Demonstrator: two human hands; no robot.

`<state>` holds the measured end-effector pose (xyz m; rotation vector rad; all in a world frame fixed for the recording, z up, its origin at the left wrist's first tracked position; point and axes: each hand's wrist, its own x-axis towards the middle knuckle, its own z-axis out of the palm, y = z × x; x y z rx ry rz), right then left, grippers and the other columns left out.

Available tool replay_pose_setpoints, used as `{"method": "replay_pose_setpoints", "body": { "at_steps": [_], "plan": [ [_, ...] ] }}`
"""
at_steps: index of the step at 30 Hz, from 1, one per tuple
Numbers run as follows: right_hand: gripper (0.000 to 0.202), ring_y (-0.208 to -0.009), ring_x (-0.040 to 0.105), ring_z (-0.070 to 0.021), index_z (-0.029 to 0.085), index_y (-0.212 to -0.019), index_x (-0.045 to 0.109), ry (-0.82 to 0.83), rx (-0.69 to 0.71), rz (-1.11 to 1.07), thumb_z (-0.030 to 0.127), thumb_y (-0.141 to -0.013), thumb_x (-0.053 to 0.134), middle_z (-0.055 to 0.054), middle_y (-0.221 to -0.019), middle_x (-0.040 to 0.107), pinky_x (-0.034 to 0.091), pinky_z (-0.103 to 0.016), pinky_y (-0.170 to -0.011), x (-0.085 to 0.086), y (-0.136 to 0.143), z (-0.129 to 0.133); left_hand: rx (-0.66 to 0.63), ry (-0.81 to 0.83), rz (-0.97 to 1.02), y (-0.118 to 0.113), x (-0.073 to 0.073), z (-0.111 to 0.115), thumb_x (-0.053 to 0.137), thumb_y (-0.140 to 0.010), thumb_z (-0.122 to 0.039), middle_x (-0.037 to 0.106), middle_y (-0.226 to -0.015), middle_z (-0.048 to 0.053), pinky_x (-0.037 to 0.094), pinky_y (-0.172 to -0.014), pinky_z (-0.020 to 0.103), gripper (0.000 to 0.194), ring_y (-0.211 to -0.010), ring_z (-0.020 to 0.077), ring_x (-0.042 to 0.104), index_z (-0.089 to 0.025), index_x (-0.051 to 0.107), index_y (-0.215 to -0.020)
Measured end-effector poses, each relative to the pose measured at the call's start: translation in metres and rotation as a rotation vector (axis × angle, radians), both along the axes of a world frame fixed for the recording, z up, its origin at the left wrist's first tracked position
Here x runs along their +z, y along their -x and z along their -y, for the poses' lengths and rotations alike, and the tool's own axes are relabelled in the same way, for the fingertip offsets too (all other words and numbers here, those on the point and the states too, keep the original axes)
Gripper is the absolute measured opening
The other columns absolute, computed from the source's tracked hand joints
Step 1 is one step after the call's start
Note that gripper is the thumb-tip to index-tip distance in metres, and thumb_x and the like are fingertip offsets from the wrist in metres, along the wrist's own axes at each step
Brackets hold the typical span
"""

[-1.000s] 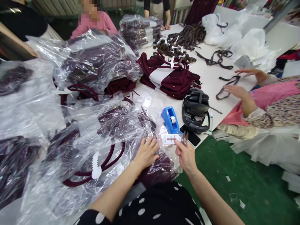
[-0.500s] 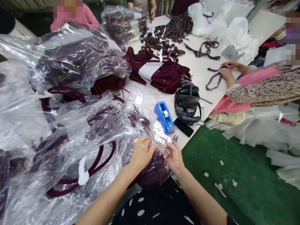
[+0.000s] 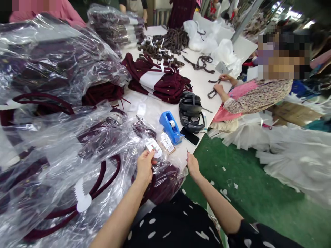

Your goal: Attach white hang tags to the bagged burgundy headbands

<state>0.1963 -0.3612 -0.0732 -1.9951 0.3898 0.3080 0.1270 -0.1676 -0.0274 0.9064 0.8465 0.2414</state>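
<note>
My left hand [image 3: 144,167] pinches a printed white tag [image 3: 154,148] between thumb and fingers, above maroon goods [image 3: 165,181] in clear plastic. To its right, my right hand [image 3: 193,166] is closed round small snips [image 3: 187,151]. Only their thin pointed tip shows, as the fingers cover the rest. More printed tags [image 3: 167,142] lie on the table just beyond my hands, beside a blue tape dispenser [image 3: 168,120]. At my left, clear plastic covers maroon items with looped handles [image 3: 103,175], one bearing a white paper strip [image 3: 83,198].
Beyond the dispenser are a black phone [image 3: 190,136], black headphone-like gear [image 3: 191,112] and stacked maroon bags [image 3: 170,88]. Dark straps [image 3: 177,39] pile up farther back. At the right, a co-worker's hands [image 3: 221,88] handle a strap. Scraps dot the green floor [image 3: 248,175].
The tag, earlier by my right hand, is now in my left hand, which has moved left. My right hand has drawn apart from it with the snips. The view has swung right.
</note>
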Motion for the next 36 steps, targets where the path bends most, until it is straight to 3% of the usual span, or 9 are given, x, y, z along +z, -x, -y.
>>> {"method": "replay_pose_setpoints", "body": {
  "at_steps": [3,6,10,14,16,19,21,23,36],
  "plan": [
    [0.025,-0.095,0.053,-0.0245,0.014,-0.097,0.057,0.341,0.074,0.007,0.026,-0.082,0.042,-0.015,-0.1,0.054,0.04,-0.034,-0.079,-0.018,-0.025,0.001,-0.045,0.001,0.01,0.004,-0.002,0.0,0.071,-0.057,-0.034,0.063,-0.069,0.002,0.034,-0.041,0.016,0.031,-0.053,0.0079,0.049,-0.011,0.064,-0.076],
    [0.036,-0.107,0.048,-0.0286,0.011,-0.115,0.05,0.544,0.157,-0.014,0.022,-0.083,0.038,-0.019,-0.114,0.048,0.038,-0.038,-0.087,-0.032,-0.045,-0.011,-0.054,-0.013,-0.007,0.005,-0.002,0.003,0.07,-0.058,-0.033,0.063,-0.067,0.002,0.032,-0.041,0.016,0.028,-0.051,0.0072,0.048,-0.01,0.063,-0.073],
    [0.045,-0.113,0.043,-0.0323,0.005,-0.124,0.043,0.704,0.291,0.0,0.02,-0.081,0.042,-0.023,-0.116,0.046,0.035,-0.043,-0.091,-0.043,-0.056,-0.016,-0.067,-0.084,-0.042,-0.006,0.001,0.006,0.067,-0.06,-0.033,0.06,-0.061,0.001,0.033,-0.042,0.017,0.025,-0.048,0.0072,0.046,-0.011,0.06,-0.065],
    [0.047,-0.116,0.039,-0.033,0.006,-0.126,0.041,0.76,0.438,0.134,0.02,-0.081,0.045,-0.021,-0.117,0.048,0.031,-0.048,-0.095,-0.04,-0.048,-0.008,-0.143,-0.14,0.027,-0.032,0.0,0.012,0.061,-0.067,-0.034,0.06,-0.063,0.0,0.042,-0.055,0.021,0.021,-0.058,0.0114,0.053,-0.013,0.055,-0.066],
    [0.037,-0.111,0.044,-0.0263,0.008,-0.12,0.047,0.695,0.616,0.311,0.018,-0.086,0.038,-0.017,-0.113,0.052,0.034,-0.042,-0.096,-0.036,-0.042,-0.012,-0.335,-0.313,0.034,-0.045,-0.005,0.016,0.051,-0.075,-0.031,0.062,-0.069,0.001,0.044,-0.063,0.024,0.018,-0.065,0.0135,0.056,-0.014,0.056,-0.074],
    [0.032,-0.103,0.05,-0.0198,0.01,-0.113,0.052,0.619,0.822,0.473,0.014,-0.087,0.033,-0.014,-0.108,0.055,0.041,-0.033,-0.091,-0.033,-0.039,-0.032,-0.808,-0.81,-0.185,-0.056,-0.015,0.019,0.039,-0.083,-0.022,0.064,-0.083,0.009,0.045,-0.074,0.033,0.021,-0.076,0.02,0.059,-0.012,0.056,-0.089],
    [0.031,-0.096,0.054,-0.02,0.01,-0.112,0.051,0.699,0.864,0.444,0.013,-0.085,0.037,-0.014,-0.107,0.055,0.047,-0.032,-0.082,-0.034,-0.041,-0.051,-1.062,-1.095,-0.364,-0.055,-0.02,0.018,0.035,-0.085,-0.018,0.064,-0.09,0.016,0.044,-0.076,0.037,0.024,-0.081,0.025,0.061,-0.009,0.055,-0.095],
    [0.03,-0.086,0.058,-0.0203,0.01,-0.111,0.049,0.815,0.889,0.396,0.012,-0.084,0.038,-0.015,-0.104,0.055,0.051,-0.032,-0.07,-0.037,-0.043,-0.067,-1.174,-1.211,-0.462,-0.051,-0.022,0.015,0.031,-0.087,-0.017,0.063,-0.094,0.018,0.044,-0.076,0.037,0.027,-0.084,0.0268,0.062,-0.009,0.053,-0.098],
    [0.03,-0.071,0.061,-0.0209,0.001,-0.106,0.051,1.024,1.047,0.486,0.013,-0.084,0.036,-0.021,-0.087,0.055,0.05,-0.028,-0.053,-0.043,-0.05,-0.092,-1.037,-1.17,-0.494,-0.039,-0.023,0.009,0.032,-0.089,-0.023,0.063,-0.076,0.007,0.037,-0.065,0.028,0.02,-0.073,0.0205,0.061,-0.017,0.05,-0.081]
  ]
}}
